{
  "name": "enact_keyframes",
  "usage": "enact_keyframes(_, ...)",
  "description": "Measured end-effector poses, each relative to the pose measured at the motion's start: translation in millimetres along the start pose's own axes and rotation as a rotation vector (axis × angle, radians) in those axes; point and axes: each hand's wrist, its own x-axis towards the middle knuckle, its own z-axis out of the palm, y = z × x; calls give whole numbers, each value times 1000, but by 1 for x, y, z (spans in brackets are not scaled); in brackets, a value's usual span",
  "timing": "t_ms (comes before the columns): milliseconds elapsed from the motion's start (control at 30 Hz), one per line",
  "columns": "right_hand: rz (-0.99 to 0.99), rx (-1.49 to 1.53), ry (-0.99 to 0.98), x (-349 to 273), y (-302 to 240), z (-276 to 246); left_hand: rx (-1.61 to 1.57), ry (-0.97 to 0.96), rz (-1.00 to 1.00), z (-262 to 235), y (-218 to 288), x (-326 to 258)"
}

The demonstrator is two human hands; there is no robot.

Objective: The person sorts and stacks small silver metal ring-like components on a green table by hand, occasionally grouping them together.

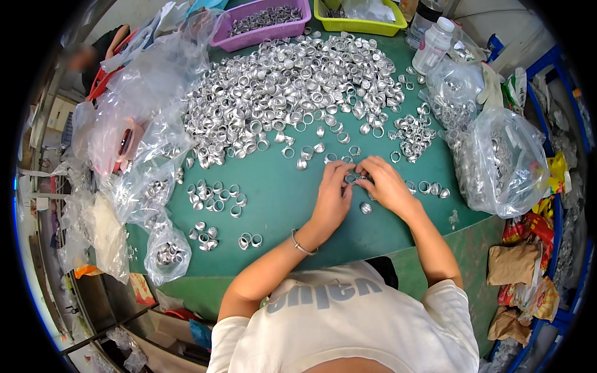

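Observation:
My left hand point(334, 194) and my right hand point(387, 186) meet over the middle of the green table point(283, 214). Between their fingertips is a silver metal ring point(352, 178), and the fingers of both hands are closed on it. Fingers partly hide it. Just below the hands lies a single ring point(365, 207). A few loose rings point(307, 152) are scattered beyond my left hand, in front of a large heap of silver rings point(286, 87). To the right of my right hand sits a short row of rings point(425, 187).
Small ring groups point(214, 198) lie at left; another cluster point(415, 137) is at right. Plastic bags point(497, 168) flank the table. Behind the heap stand a purple basket point(261, 36), a yellow-green basket point(360, 25) and a white bottle point(433, 46). Another person's arm point(118, 40) shows far left.

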Motion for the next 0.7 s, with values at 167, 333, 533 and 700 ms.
enact_keyframes(167, -121, -55, 204, 6, -10, -3, 37, 50, -80, -20, 1, -5)
enact_keyframes(333, -276, -306, 303, 18, -7, 20, 447, 55, 85, -27, -5, 8)
enact_keyframes(533, -201, -449, 294, 19, 27, 4, 680, 28, 32, -28, -9, 19)
enact_keyframes(700, 24, -679, 376, 11, 37, -22, 747, 91, -5, -38, -14, 20)
